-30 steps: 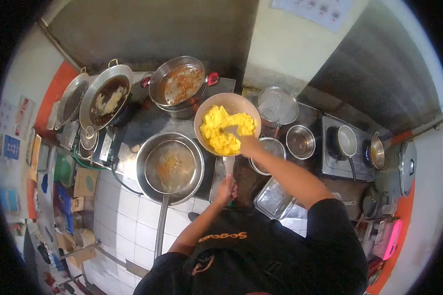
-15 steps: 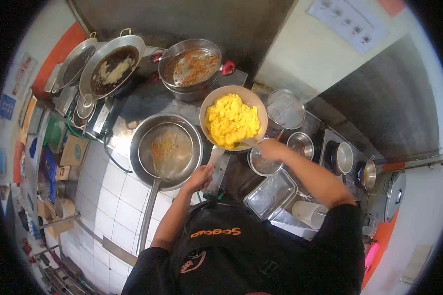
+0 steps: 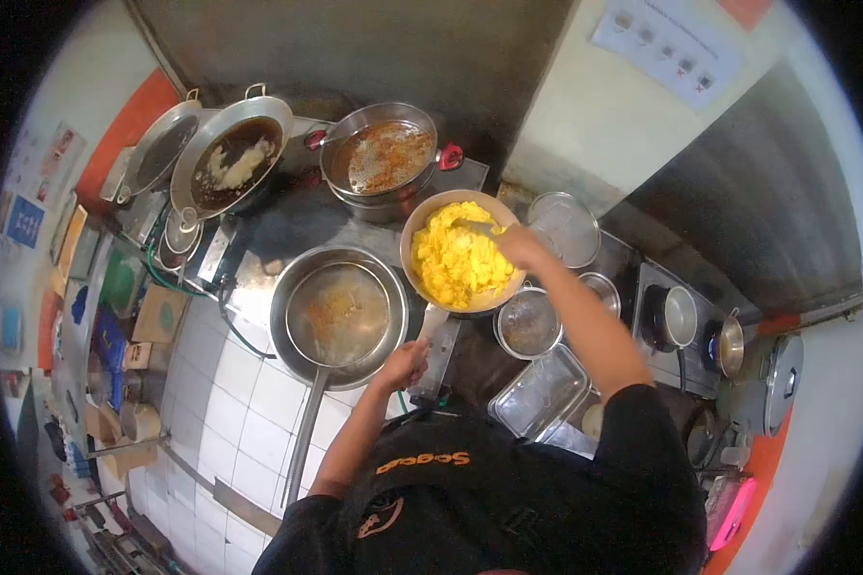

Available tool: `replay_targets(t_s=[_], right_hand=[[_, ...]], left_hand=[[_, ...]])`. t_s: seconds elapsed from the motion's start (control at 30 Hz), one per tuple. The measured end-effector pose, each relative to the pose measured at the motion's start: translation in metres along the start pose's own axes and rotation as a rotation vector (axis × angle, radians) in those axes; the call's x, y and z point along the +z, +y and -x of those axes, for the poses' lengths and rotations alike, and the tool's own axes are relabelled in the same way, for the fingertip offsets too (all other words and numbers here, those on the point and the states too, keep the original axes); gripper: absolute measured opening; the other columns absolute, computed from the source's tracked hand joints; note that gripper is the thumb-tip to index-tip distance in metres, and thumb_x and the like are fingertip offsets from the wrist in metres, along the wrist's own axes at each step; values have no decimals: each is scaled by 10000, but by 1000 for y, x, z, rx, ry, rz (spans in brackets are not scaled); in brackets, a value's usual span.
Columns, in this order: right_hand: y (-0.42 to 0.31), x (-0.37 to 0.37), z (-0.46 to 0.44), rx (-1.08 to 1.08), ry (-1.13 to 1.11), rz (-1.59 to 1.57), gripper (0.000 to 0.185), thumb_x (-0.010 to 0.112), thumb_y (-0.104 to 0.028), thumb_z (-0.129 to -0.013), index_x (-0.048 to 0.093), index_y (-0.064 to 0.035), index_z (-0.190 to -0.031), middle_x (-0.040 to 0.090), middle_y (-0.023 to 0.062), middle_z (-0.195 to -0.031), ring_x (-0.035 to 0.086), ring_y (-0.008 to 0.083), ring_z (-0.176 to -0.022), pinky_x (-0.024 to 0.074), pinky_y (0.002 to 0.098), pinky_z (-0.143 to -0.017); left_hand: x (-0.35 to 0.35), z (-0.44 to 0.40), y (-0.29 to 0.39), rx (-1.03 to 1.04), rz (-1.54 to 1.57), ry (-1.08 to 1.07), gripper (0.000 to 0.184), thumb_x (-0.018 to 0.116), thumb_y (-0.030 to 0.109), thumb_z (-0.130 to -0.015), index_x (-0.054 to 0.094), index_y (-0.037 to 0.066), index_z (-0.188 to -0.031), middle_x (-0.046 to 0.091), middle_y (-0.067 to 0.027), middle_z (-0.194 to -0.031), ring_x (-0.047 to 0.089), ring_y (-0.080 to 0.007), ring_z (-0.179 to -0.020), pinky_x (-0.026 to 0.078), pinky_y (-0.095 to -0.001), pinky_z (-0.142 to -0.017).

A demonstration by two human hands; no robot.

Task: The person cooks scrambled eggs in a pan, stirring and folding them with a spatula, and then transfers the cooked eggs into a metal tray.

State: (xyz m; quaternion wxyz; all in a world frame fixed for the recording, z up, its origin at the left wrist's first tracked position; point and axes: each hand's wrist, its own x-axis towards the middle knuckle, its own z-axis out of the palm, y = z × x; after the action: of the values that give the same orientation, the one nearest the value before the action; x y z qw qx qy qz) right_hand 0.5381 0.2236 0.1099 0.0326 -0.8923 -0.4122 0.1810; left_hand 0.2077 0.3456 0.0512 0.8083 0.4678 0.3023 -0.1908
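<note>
A beige-lined frying pan (image 3: 497, 209) full of yellow scrambled egg (image 3: 455, 266) is in the middle of the head view. My left hand (image 3: 403, 366) is closed around the end of its pale handle (image 3: 435, 328). Over the pan's right side, my right hand (image 3: 527, 253) grips a spatula (image 3: 472, 226). Its blade lies on the upper part of the egg, and my fingers hide most of its handle. Left of the pan, a large steel pan (image 3: 280, 324) with a long handle has a round strainer (image 3: 340, 311) inside.
Behind stands a pot (image 3: 379, 111) with red handle grips and frothy orange-brown contents. A wok (image 3: 190, 165) of dark oil with pale food is at back left. To the right are strainers (image 3: 566, 228), a rectangular metal tray (image 3: 545, 391) and a saucepan (image 3: 681, 314) on another stove.
The spatula has moved from the pan's lower right to the upper part of the egg, with my right hand rising. The whole view has shifted slightly.
</note>
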Motion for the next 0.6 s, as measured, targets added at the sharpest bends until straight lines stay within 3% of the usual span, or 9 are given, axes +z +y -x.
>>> replay_targets(t_s=[0.03,0.1,0.13,0.2,0.3,0.37,0.43,0.5,0.6], right_hand=[[10,40,-14,-100,60,139,250,513,-155,-780,653,26,-881,634,246,-790,642,357,-735,496,439,-640],[-18,59,12,49,30,-35,262,489,-153,-783,649,50,-828,638,236,-785,642,353,-708,502,434,-626],[-31,47,26,83,42,-84,266,496,-163,-786,648,56,-800,638,232,-774,640,346,-659,503,426,-610],[-56,-33,63,52,-148,-120,268,498,-180,-795,655,34,-756,625,218,-699,615,324,-569,497,416,-574],[-50,-79,99,-130,-323,-14,288,493,-203,-809,659,8,-707,587,191,-581,577,291,-472,485,403,-534],[-54,-84,115,-86,-410,-92,290,487,-204,-809,661,-3,-694,573,180,-541,566,281,-453,477,399,-524],[-69,-75,139,182,-489,-377,279,480,-192,-801,665,-11,-696,577,178,-544,571,281,-467,472,400,-526],[-66,-8,131,3,-433,-195,237,498,-152,-768,665,15,-747,608,218,-644,594,298,-499,491,396,-556],[-86,43,110,161,-101,-204,235,496,-132,-751,658,37,-742,624,236,-702,638,320,-606,510,402,-613]], left_hand=[[-3,-4,-4,-1,1,-12,366,460,493,-918,468,128,-881,400,13,-545,350,-95,-381,278,-243,-345],[-6,-7,-5,11,9,-49,368,461,489,-918,470,123,-891,404,10,-547,358,-98,-384,295,-248,-352],[-8,-6,-4,23,20,-72,369,462,488,-918,470,119,-894,408,7,-551,365,-99,-387,304,-251,-356],[-8,-5,-8,39,16,-68,368,463,482,-919,470,115,-896,415,1,-559,374,-102,-391,315,-257,-360],[-5,-7,-7,56,-22,-19,362,462,470,-923,468,110,-888,420,-6,-571,374,-107,-393,315,-263,-360],[-1,1,-3,46,-15,-16,363,462,465,-925,463,106,-872,422,-10,-578,367,-110,-393,308,-264,-360],[4,-1,-9,46,46,-17,360,464,462,-926,454,111,-847,412,-5,-566,357,-111,-388,301,-267,-359],[9,-9,-19,54,94,-23,359,464,461,-926,446,117,-825,403,-2,-553,351,-111,-385,296,-270,-358],[16,-19,-31,64,143,-28,358,464,459,-928,435,125,-802,389,1,-535,348,-111,-381,290,-272,-357]])
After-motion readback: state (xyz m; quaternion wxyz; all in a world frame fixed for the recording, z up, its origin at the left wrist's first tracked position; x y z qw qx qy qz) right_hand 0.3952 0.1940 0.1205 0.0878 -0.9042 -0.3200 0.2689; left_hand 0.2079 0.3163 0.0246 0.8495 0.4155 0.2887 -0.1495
